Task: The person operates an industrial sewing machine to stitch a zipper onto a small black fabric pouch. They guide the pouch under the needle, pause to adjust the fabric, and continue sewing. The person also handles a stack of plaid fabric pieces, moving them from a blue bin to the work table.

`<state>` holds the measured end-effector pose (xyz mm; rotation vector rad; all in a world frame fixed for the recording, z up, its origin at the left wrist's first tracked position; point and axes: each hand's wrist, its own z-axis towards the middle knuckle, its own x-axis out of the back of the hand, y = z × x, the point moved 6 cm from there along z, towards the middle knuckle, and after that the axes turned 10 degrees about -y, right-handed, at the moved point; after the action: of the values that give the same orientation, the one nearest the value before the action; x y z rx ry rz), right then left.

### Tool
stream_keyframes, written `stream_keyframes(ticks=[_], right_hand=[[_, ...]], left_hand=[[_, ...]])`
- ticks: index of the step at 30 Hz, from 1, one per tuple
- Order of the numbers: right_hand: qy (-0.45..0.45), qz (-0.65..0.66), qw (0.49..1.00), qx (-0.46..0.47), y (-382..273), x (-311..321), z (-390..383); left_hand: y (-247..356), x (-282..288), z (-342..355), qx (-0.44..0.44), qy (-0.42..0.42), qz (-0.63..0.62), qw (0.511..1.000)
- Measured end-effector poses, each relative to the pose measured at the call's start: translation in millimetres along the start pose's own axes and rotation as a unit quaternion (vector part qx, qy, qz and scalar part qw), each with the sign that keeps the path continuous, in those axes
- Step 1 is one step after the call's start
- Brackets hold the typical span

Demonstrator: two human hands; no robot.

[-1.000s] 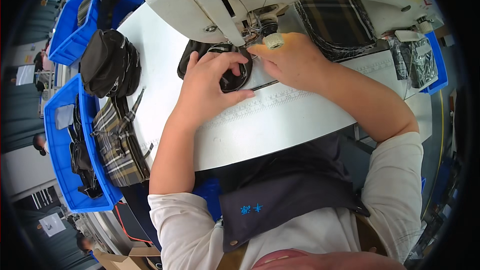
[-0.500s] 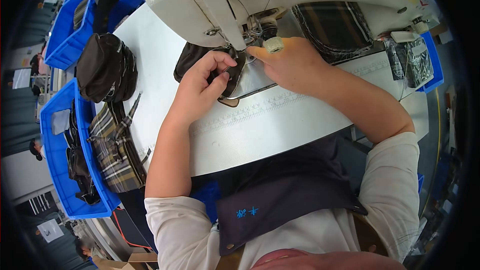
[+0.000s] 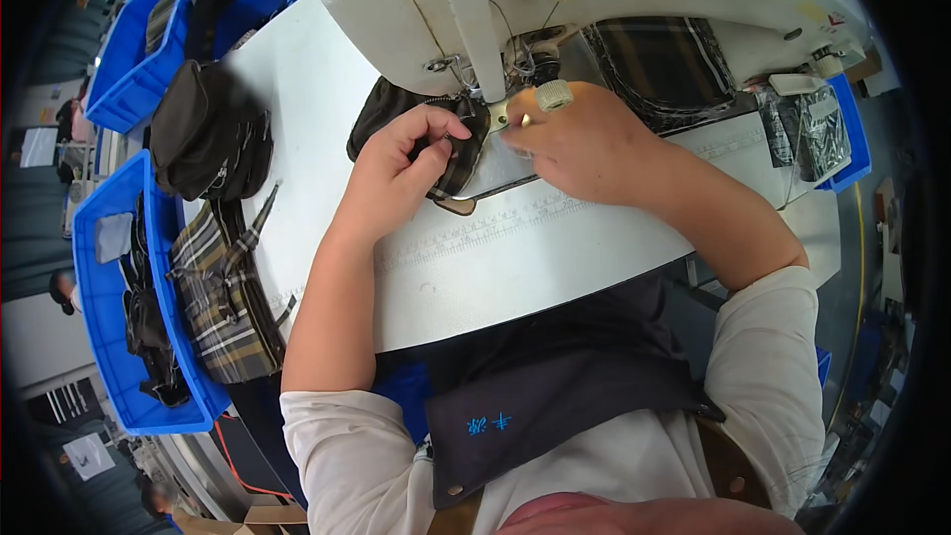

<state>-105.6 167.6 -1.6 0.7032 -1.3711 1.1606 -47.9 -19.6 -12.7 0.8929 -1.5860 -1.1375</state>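
At the sewing machine (image 3: 396,15), my left hand (image 3: 404,163) pinches the edge of a dark fabric pouch (image 3: 383,119) with a zipper. The pouch lies on the machine bed, just left of the needle area, and its plaid inner side shows under my fingers. A tan tab (image 3: 458,206) sticks out below it. My right hand (image 3: 591,144) is right of the presser foot, apart from the pouch. Its fingers are curled together and slightly smeared. A small yellowish bit shows at the fingertips; I cannot make out what it is.
A stack of dark pouches (image 3: 203,129) and plaid pieces (image 3: 226,302) sit at the table's left edge. Blue bins (image 3: 211,401) stand beside them. Under the machine arm lies a dark striped panel (image 3: 659,64). Clear plastic packets (image 3: 807,129) are at the right.
My right hand has drawn back slightly from the needle area, its index finger now curled in. The left hand keeps its pinch on the pouch. The whole view has shifted a little.
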Motion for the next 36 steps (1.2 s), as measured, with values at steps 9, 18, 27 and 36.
stream_keyframes(ticks=[9, 18, 27, 36], right_hand=[[-0.014, 0.017, 0.991, -0.13, -6, -3, -23], [-0.167, 0.011, 0.963, -0.21, 13, -3, 15], [-0.147, -0.009, 0.989, -0.022, -48, -12, -52], [-0.054, 0.088, 0.988, -0.118, -14, -12, -35]], left_hand=[[0, -1, 0, 0.003, 0.001, 0.013, 1.0], [0, 1, 1, -0.01, -0.007, 0.023, 1.0], [-10, 3, 4, -0.047, -0.028, -0.008, 0.998], [-10, 5, 7, -0.049, -0.032, -0.019, 0.998]])
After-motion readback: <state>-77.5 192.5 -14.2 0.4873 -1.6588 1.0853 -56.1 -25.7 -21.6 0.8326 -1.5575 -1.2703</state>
